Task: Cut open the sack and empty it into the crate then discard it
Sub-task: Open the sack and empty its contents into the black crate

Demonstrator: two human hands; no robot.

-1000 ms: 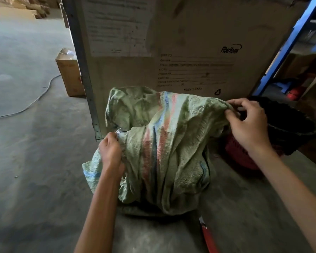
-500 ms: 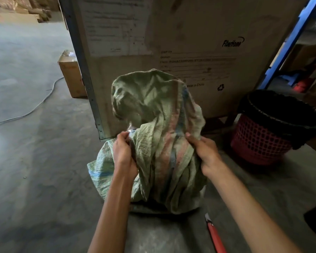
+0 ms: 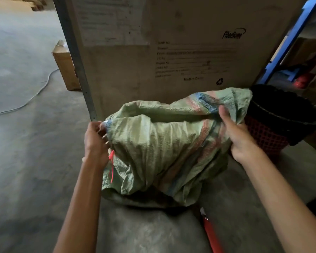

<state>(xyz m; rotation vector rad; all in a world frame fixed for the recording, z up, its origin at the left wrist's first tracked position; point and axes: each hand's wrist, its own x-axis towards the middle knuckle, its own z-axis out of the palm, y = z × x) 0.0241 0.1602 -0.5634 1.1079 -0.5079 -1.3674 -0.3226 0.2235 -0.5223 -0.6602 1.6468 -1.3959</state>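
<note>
A limp green woven sack (image 3: 162, 154) with red and blue stripes hangs crumpled between my hands above the concrete floor. My left hand (image 3: 96, 141) grips its left corner, where a pink string (image 3: 112, 167) dangles. My right hand (image 3: 237, 136) holds a bunch of the sack's right side, close to a red mesh bin (image 3: 268, 139) lined with a black bag (image 3: 288, 114). A red-handled cutter (image 3: 211, 232) lies on the floor below the sack. No crate can be made out.
A large cardboard-faced box (image 3: 181, 52) with printed labels and a metal edge strip stands right behind the sack. A small carton (image 3: 66, 70) and a grey cable (image 3: 35, 95) lie on the floor at the left. Blue shelving (image 3: 288, 41) rises at the right.
The sack was bunched upright in front of me; now it is spread sideways. My right hand moved right toward the bin with the sack's end, and my left hand shifted left.
</note>
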